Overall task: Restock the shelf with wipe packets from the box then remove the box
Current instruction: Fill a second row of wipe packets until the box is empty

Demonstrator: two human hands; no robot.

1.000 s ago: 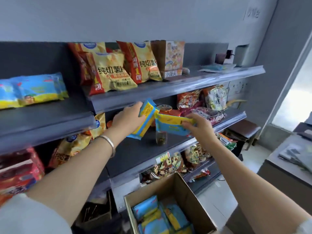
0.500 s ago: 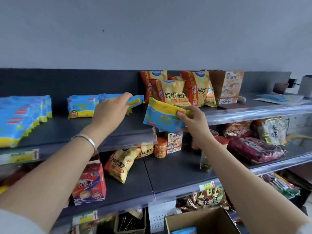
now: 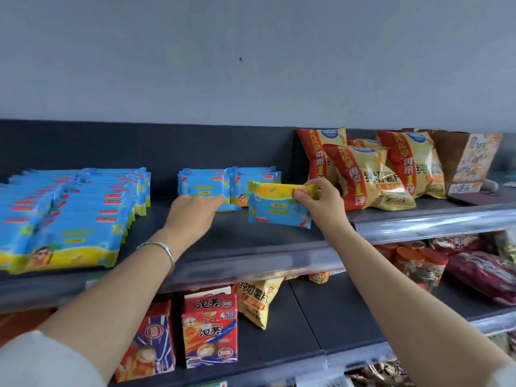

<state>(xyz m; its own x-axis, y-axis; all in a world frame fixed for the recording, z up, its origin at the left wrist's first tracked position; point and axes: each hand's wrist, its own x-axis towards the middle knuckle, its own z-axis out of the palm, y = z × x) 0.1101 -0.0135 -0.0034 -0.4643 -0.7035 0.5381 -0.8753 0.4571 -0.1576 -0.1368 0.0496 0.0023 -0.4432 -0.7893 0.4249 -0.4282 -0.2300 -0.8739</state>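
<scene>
Head view: the right hand (image 3: 321, 199) pinches a wipe packet (image 3: 279, 210) by its yellow top edge, thumb in front and fingers curled behind. The packet hangs face-out just above the top shelf (image 3: 251, 247), with its long axis running left to right along the shelf.

The left hand (image 3: 192, 210) reaches flat toward the two short stacks (image 3: 223, 185) at the back of the shelf, its fingertips at the lower edge of the front packet. I cannot tell whether it pinches that packet or only steadies it.

The hanging packet sits in front of the right-hand short stack and slightly to its right, between the two hands and touching only the right one. The likely next move is a short push away from the body, and the right hand is best placed to make it.

Long rows of wipes (image 3: 69, 219) fill the left end of the shelf, and chip bags (image 3: 368, 174) stand just right of the right hand. The box is out of view.
</scene>
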